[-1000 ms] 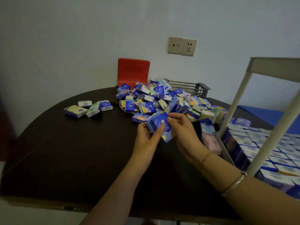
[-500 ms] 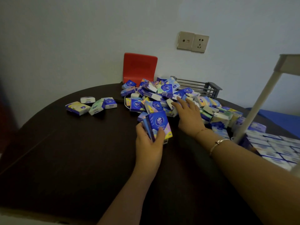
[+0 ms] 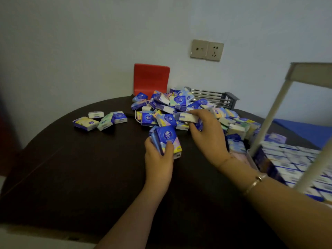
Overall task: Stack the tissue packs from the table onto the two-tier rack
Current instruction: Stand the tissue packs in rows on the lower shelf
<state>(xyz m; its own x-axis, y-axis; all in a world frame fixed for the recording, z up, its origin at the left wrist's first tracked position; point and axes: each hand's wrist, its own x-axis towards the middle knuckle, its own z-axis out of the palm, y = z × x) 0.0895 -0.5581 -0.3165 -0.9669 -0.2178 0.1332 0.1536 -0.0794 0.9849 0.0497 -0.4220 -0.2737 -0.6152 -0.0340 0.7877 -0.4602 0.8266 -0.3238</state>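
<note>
Head view:
Table: dark round table (image 3: 80, 177) set against a pale wall, seen from above and in front.
Left hand: left hand (image 3: 158, 160) grips an upright bundle of blue packs (image 3: 166, 141), thumb on the left edge, fingers curled round the front face; the bundle's lower end is at the tabletop.
Right hand: right hand (image 3: 209, 133) reaches into the pile, thumb and fingers pinching a whitish pack (image 3: 187, 117) held edge-on just above the heap; a thin bracelet (image 3: 255, 182) sits on that forearm.
Pile: loose heap of tissue packs (image 3: 172, 106) in blue, white, yellow and green, at the far middle of the table, spreading right toward the rack.
Stray packs: four separate packs (image 3: 100, 120) lie left of the heap, well apart from both hands.
Rack: two-tier rack (image 3: 269, 112) at the right edge, with white posts and a grey upper shelf; its lower tier holds tight rows of stacked packs (image 3: 294, 159).
Background: red chair back (image 3: 150, 79) behind the table, grey wire basket (image 3: 213, 97) behind the heap, wall socket plate (image 3: 206, 50) above.
</note>
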